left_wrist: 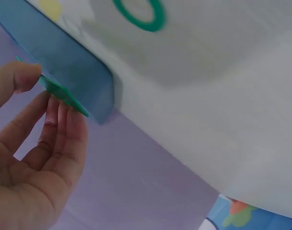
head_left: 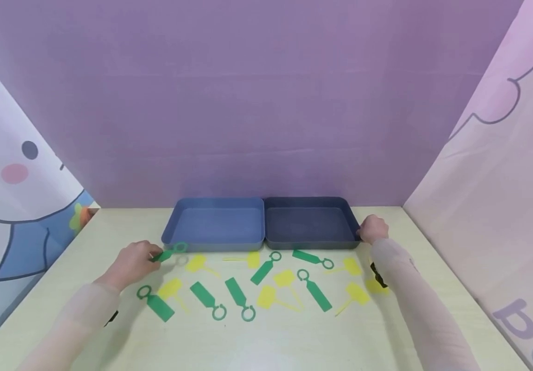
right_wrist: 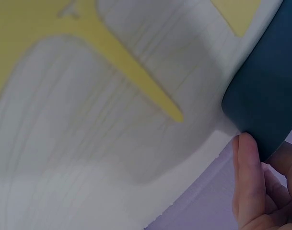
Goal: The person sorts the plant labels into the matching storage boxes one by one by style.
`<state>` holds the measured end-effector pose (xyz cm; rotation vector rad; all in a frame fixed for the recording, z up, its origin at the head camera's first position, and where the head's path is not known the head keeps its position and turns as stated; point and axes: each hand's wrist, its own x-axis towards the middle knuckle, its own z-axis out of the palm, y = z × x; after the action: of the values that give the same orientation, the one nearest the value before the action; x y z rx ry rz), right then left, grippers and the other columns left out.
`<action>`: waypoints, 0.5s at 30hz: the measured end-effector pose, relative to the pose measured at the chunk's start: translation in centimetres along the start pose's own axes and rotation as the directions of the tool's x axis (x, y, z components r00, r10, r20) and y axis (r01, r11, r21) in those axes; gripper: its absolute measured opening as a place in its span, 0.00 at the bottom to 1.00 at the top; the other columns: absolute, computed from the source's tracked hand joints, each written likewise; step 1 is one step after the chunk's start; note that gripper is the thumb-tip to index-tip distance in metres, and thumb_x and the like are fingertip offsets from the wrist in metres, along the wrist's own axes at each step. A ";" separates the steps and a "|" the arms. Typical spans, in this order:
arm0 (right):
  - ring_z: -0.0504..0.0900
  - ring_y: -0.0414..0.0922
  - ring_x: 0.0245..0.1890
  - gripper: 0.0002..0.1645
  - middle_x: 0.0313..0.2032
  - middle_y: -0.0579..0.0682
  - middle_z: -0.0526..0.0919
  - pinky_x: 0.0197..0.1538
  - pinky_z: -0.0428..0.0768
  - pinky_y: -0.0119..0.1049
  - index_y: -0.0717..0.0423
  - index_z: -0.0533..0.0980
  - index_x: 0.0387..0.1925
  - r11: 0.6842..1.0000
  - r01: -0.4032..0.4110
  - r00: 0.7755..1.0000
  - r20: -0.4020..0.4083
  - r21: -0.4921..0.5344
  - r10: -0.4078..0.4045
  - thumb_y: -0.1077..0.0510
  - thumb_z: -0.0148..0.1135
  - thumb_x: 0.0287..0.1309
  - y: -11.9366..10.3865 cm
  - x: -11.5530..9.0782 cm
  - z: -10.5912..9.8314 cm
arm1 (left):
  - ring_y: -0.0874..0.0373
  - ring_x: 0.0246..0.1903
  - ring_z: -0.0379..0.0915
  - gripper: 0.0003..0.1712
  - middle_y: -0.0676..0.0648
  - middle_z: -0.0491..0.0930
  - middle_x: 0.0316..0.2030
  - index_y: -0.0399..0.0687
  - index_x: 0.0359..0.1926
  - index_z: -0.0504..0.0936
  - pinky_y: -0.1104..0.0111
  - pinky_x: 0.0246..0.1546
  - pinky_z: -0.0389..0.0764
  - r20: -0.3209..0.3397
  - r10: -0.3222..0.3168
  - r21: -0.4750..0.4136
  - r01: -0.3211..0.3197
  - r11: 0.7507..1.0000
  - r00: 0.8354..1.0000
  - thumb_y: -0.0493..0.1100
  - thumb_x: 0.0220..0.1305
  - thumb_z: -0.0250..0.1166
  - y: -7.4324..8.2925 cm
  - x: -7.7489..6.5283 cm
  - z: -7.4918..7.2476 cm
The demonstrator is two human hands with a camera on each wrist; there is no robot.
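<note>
Between its thumb and fingertips, my left hand (head_left: pixel 132 262) pinches a flat green tag with a ring end (head_left: pixel 166 254), held above the table by the front left corner of the blue tray (head_left: pixel 215 247). The left wrist view shows the tag (left_wrist: pixel 64 96) edge-on, thumb on one face and fingers on the other. My right hand (head_left: pixel 374 229) grips the right side of the dark navy tray (head_left: pixel 312 244). In the right wrist view, its fingers (right_wrist: pixel 251 163) lie against the tray's corner, and part of the hand is hidden behind the wall.
Several green ring tags (head_left: pixel 236 291) and yellow tags with thin tails (head_left: pixel 266 296) lie scattered on the pale table (head_left: pixel 247 345) before the trays. The two trays stand side by side against a purple backdrop (head_left: pixel 266 103). Printed cloth panels (head_left: pixel 502 206) flank the table.
</note>
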<state>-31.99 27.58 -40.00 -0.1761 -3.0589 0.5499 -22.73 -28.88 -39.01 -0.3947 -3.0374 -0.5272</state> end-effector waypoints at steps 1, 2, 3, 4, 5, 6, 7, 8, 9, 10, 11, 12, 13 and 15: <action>0.80 0.58 0.36 0.10 0.31 0.60 0.83 0.48 0.74 0.54 0.62 0.78 0.20 1.000 0.000 1.000 -0.002 -0.003 0.000 0.61 0.60 0.53 -0.1 0.0 0.0 | 0.49 0.32 0.77 0.15 0.43 0.80 0.32 0.33 0.40 0.82 0.58 0.31 0.78 0.002 0.000 -0.002 0.000 1.000 1.000 0.36 0.49 0.63 0.1 0.1 0.0; 0.80 0.58 0.36 0.11 0.31 0.60 0.83 0.48 0.74 0.54 0.62 0.78 0.20 1.000 -0.001 1.000 -0.002 -0.004 0.001 0.61 0.60 0.53 -0.2 -0.1 -0.1 | 0.49 0.31 0.77 0.15 0.42 0.80 0.32 0.33 0.40 0.82 0.59 0.30 0.77 0.005 -0.001 -0.006 0.001 1.000 1.000 0.36 0.50 0.63 0.3 0.2 -0.1; 0.80 0.57 0.35 0.11 0.30 0.60 0.83 0.48 0.74 0.54 0.62 0.77 0.19 1.000 -0.002 1.000 0.001 -0.006 0.002 0.61 0.60 0.53 -0.2 -0.1 -0.1 | 0.50 0.31 0.77 0.16 0.42 0.80 0.32 0.33 0.41 0.82 0.60 0.29 0.77 0.008 -0.004 -0.011 0.004 1.000 1.000 0.36 0.50 0.63 0.5 0.2 -0.1; 0.80 0.57 0.35 0.12 0.30 0.60 0.83 0.48 0.74 0.54 0.62 0.77 0.18 1.000 -0.002 1.000 0.001 -0.005 0.002 0.61 0.60 0.53 -0.3 -0.2 -0.1 | 0.51 0.31 0.77 0.16 0.42 0.80 0.32 0.33 0.41 0.82 0.61 0.28 0.77 0.011 -0.008 -0.016 0.009 1.000 1.000 0.37 0.50 0.63 0.7 0.3 -0.1; 0.80 0.58 0.35 0.12 0.31 0.60 0.83 0.48 0.74 0.54 0.61 0.77 0.17 1.000 -0.002 1.000 0.002 -0.004 0.002 0.61 0.60 0.53 -0.3 -0.2 -0.1 | 0.52 0.31 0.77 0.15 0.42 0.80 0.33 0.33 0.41 0.82 0.63 0.27 0.76 0.016 -0.013 -0.021 0.014 1.000 1.000 0.37 0.51 0.63 0.8 0.3 -0.2; 0.80 0.58 0.36 0.12 0.31 0.60 0.83 0.48 0.74 0.54 0.61 0.77 0.18 1.000 -0.003 1.000 0.003 -0.002 0.003 0.61 0.60 0.53 -0.3 -0.2 -0.1 | 0.52 0.30 0.76 0.15 0.42 0.79 0.33 0.33 0.41 0.82 0.64 0.27 0.76 0.022 -0.018 -0.027 0.019 0.999 1.000 0.37 0.51 0.62 1.1 0.3 -0.2; 0.80 0.58 0.36 0.11 0.31 0.60 0.83 0.48 0.74 0.54 0.62 0.77 0.18 1.000 -0.003 1.000 0.003 -0.003 0.003 0.61 0.60 0.53 -0.3 -0.2 -0.1 | 0.53 0.30 0.76 0.15 0.43 0.79 0.33 0.34 0.41 0.82 0.65 0.26 0.75 0.023 -0.021 -0.028 0.022 0.999 1.000 0.37 0.51 0.62 1.3 0.4 -0.3; 0.80 0.59 0.37 0.11 0.32 0.61 0.83 0.49 0.74 0.54 0.62 0.78 0.20 1.000 -0.003 1.000 0.003 -0.001 0.003 0.61 0.60 0.53 -0.3 -0.2 -0.1 | 0.53 0.30 0.76 0.15 0.43 0.79 0.32 0.34 0.41 0.82 0.65 0.26 0.75 0.024 -0.024 -0.031 0.025 0.999 0.999 0.37 0.51 0.62 1.5 0.4 -0.3; 0.80 0.59 0.38 0.10 0.33 0.61 0.83 0.50 0.73 0.55 0.63 0.78 0.21 1.000 -0.004 1.000 0.003 0.000 0.004 0.61 0.60 0.54 -0.3 -0.1 0.0 | 0.53 0.30 0.76 0.15 0.43 0.79 0.32 0.34 0.40 0.83 0.66 0.26 0.75 0.024 -0.027 -0.032 0.027 0.999 0.999 0.37 0.51 0.62 1.7 0.4 -0.3; 0.79 0.59 0.38 0.09 0.34 0.62 0.83 0.50 0.73 0.55 0.64 0.79 0.23 1.000 -0.005 1.000 0.001 0.002 0.005 0.61 0.60 0.54 -0.3 -0.1 0.0 | 0.54 0.29 0.76 0.14 0.44 0.78 0.32 0.35 0.40 0.83 0.66 0.26 0.74 0.023 -0.027 -0.033 0.028 0.999 0.999 0.37 0.51 0.62 1.9 0.5 -0.3; 0.79 0.60 0.39 0.09 0.35 0.62 0.83 0.51 0.73 0.55 0.64 0.79 0.24 1.000 -0.006 1.000 0.002 0.002 0.006 0.61 0.60 0.54 -0.3 -0.1 0.0 | 0.54 0.29 0.75 0.14 0.44 0.78 0.31 0.35 0.39 0.83 0.66 0.26 0.74 0.021 -0.025 -0.032 0.026 0.999 0.999 0.37 0.51 0.62 2.1 0.5 -0.4; 0.79 0.60 0.39 0.09 0.35 0.62 0.83 0.51 0.73 0.55 0.65 0.80 0.25 1.000 -0.008 1.000 0.003 0.003 0.008 0.61 0.60 0.54 -0.3 -0.1 0.0 | 0.54 0.29 0.75 0.13 0.44 0.78 0.30 0.36 0.39 0.83 0.65 0.26 0.74 0.016 -0.020 -0.032 0.020 0.999 1.000 0.37 0.51 0.63 2.3 0.5 -0.4; 0.79 0.60 0.39 0.09 0.35 0.62 0.83 0.51 0.73 0.55 0.65 0.80 0.26 1.000 -0.009 1.000 0.002 0.005 0.009 0.61 0.60 0.54 -0.3 -0.1 0.0 | 0.54 0.29 0.75 0.13 0.45 0.78 0.30 0.36 0.38 0.84 0.64 0.27 0.75 0.009 -0.012 -0.030 0.013 0.999 1.000 0.37 0.50 0.63 2.5 0.6 -0.4; 0.79 0.60 0.39 0.09 0.34 0.62 0.83 0.51 0.73 0.55 0.65 0.80 0.25 1.000 -0.009 1.000 0.001 0.005 0.009 0.61 0.60 0.53 -0.2 -0.2 0.0 | 0.53 0.30 0.75 0.12 0.44 0.78 0.30 0.37 0.37 0.84 0.62 0.28 0.75 -0.004 0.002 -0.022 -0.003 1.000 1.000 0.37 0.50 0.63 2.8 0.8 -0.4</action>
<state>-31.84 27.36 -39.89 -0.1893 -3.0590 0.5576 -22.75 -26.25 -37.66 -0.3978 -3.0295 -0.5607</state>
